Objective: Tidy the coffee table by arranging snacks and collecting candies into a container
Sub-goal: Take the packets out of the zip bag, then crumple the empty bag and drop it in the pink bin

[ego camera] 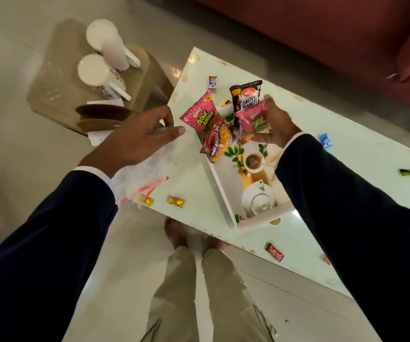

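My right hand [276, 124] grips a pink snack packet [252, 123] above the white tray [220, 185]. In the tray's far end lie another pink packet [200, 114], a red sev packet [217, 141] and a black salted peanuts packet [247, 95]. My left hand [139, 138] hovers over a clear zip bag [147, 169] at the table's left edge, fingers loosely curled; whether it pinches the bag is unclear. Wrapped candies lie scattered on the table: two gold ones [176, 201], a red one [275, 252], a green one [407, 172], a blue one [325, 140] and one at the far end [212, 82].
The pale glass coffee table [194, 183] has a tray printed with a teapot and cup picture. To the left, a small stand [58, 90] holds two white mugs [100, 75] and coasters. A red-brown sofa [322, 25] runs behind. My feet stand at the table's near edge.
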Motion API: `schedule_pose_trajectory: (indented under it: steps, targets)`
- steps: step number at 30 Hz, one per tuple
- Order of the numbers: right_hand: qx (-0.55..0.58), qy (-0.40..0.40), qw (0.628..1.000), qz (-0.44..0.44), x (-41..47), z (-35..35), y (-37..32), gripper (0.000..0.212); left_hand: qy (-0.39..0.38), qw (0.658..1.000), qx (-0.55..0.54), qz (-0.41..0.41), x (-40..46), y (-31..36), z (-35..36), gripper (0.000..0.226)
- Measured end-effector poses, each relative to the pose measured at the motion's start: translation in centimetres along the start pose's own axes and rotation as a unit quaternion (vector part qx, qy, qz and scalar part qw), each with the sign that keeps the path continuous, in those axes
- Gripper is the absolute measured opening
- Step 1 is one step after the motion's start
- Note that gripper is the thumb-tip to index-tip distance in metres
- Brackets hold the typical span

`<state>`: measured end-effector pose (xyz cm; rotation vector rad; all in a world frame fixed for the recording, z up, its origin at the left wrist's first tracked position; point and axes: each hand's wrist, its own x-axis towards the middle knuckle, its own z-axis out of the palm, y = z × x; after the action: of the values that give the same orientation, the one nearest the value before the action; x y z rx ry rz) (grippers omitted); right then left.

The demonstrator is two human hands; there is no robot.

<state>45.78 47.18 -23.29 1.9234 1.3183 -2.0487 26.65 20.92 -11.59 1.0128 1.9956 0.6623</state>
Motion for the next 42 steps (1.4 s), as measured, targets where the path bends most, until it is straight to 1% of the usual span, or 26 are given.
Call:
schedule_pose_trajectory:
  steps: [3,5,8,10,11,12,14,15,17,18,20,22,23,24,26,28,29,31,32,33,34,35,36,38,40,42]
  targets:
    - [-0.018,0.031,0.999,-0.027,0.0,-0.2,0.8,0.072,-0.004,1.0,-0.002,-0.01,0.5,0.3,0.0,0.023]
    - [-0.048,0.046,0.997,-0.033,0.3,-0.6,1.8,0.066,0.003,1.0,-0.029,-0.005,0.5,0.6,0.0,0.022]
    - [-0.082,0.089,0.992,-0.04,-0.4,-0.5,2.7,0.063,0.018,0.994,-0.111,-0.005,0.3,1.0,-0.1,0.023]
    - [-0.116,0.13,0.981,-0.082,-2.4,0.2,3.1,0.065,0.054,0.983,-0.177,-0.022,0.1,1.2,-0.3,0.022]
    - [-0.111,0.128,0.979,-0.117,-4.0,0.7,3.3,0.066,0.075,0.972,-0.221,-0.031,-0.2,1.4,-0.4,0.022]
    - [-0.091,0.096,0.979,-0.152,-6.1,1.3,3.6,0.065,0.094,0.957,-0.273,-0.033,-0.5,1.7,-0.7,0.021]
    - [-0.078,-0.04,0.976,-0.2,-11.3,2.6,4.5,0.065,0.129,0.924,-0.361,-0.016,-1.5,2.4,-1.1,0.018]
    - [-0.098,-0.113,0.966,-0.212,-13.8,3.3,5.2,0.071,0.151,0.905,-0.397,-0.006,-2.1,2.8,-1.1,0.017]
    - [-0.14,-0.223,0.938,-0.227,-18.4,5.0,6.5,0.097,0.21,0.858,-0.468,-0.006,-3.1,3.9,-0.9,0.009]
    - [-0.159,-0.255,0.927,-0.225,-20.1,5.9,7.2,0.112,0.251,0.834,-0.491,-0.024,-3.5,4.4,-0.5,0.005]
    - [-0.186,-0.287,0.918,-0.201,-23.1,7.5,8.2,0.128,0.327,0.796,-0.503,-0.079,-3.9,5.8,0.5,0.019]
    - [-0.184,-0.28,0.921,-0.2,-25.1,8.6,9.2,0.126,0.34,0.777,-0.517,-0.12,-4.6,7.2,2.0,0.033]
    - [-0.182,-0.253,0.927,-0.208,-25.6,8.9,9.9,0.123,0.328,0.774,-0.524,-0.134,-5.0,7.8,2.9,0.039]
    - [-0.194,-0.207,0.935,-0.213,-26.1,9.1,10.3,0.118,0.311,0.775,-0.531,-0.141,-5.6,8.3,3.4,0.042]
    - [-0.255,-0.099,0.936,-0.222,-27.1,8.8,10.2,0.09,0.257,0.789,-0.546,-0.117,-6.9,9.2,3.7,0.043]
    - [-0.278,-0.014,0.931,-0.237,-27.5,7.7,10.0,0.054,0.191,0.835,-0.513,-0.06,-8.1,9.9,3.0,0.051]
    - [-0.277,0.02,0.929,-0.245,-28.0,6.9,9.9,0.044,0.163,0.871,-0.463,-0.035,-8.8,10.0,2.3,0.057]
    - [-0.291,0.072,0.923,-0.241,-28.9,5.1,9.3,0.042,0.115,0.942,-0.314,0.001,-10.1,10.2,0.6,0.072]
    - [-0.308,0.091,0.919,-0.23,-29.4,4.2,9.0,0.042,0.089,0.968,-0.233,0.025,-10.8,10.3,-0.2,0.08]
    - [-0.328,0.106,0.914,-0.215,-29.7,3.5,8.9,0.041,0.068,0.984,-0.152,0.059,-11.3,10.3,-1.0,0.086]
    - [-0.347,0.118,0.908,-0.202,-30.1,2.7,8.9,0.04,0.058,0.99,-0.067,0.107,-12.0,10.6,-1.7,0.089]
    - [-0.366,0.127,0.902,-0.191,-30.7,2.0,8.8,0.039,0.056,0.985,0.013,0.163,-12.7,11.1,-2.2,0.091]
    - [-0.39,0.136,0.891,-0.189,-31.4,1.4,8.7,0.041,0.053,0.973,0.075,0.214,-13.2,11.8,-2.5,0.094]
    - [-0.444,0.129,0.856,-0.233,-33.0,0.6,8.2,0.046,0.011,0.948,0.159,0.276,-13.8,13.2,-2.3,0.099]
    - [-0.461,0.102,0.826,-0.307,-35.1,0.3,7.7,0.05,-0.065,0.938,0.205,0.272,-14.0,14.5,-1.1,0.105]
    - [-0.437,0.103,0.817,-0.362,-37.5,-0.5,6.9,0.052,-0.158,0.953,0.178,0.189,-14.5,15.2,0.8,0.113]
